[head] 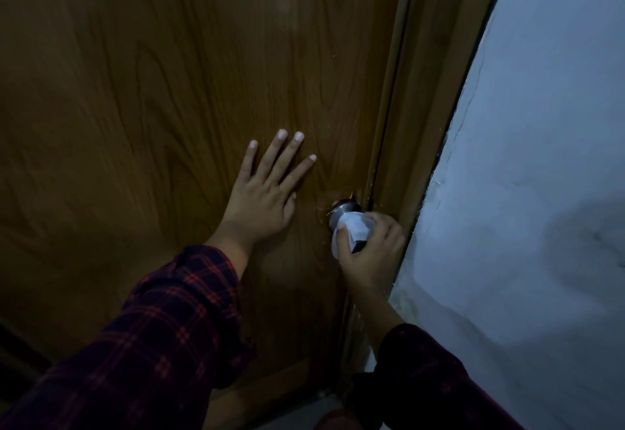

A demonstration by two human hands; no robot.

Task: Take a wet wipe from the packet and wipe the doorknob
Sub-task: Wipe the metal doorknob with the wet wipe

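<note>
Doorknob (345,210): only metal collar at door face shows; round head hidden under wet wipe (351,230) and right hand (370,253). Wipe partly buried beneath fingers, full extent unclear. Small dark patch at wipe's lower edge, can't tell what. Left hand (267,189) palm hidden, flat on door (152,108). Both plaid sleeves (162,335) cut off by bottom edge. Door top and left side out of frame. Lower corners too dark to read.
</note>
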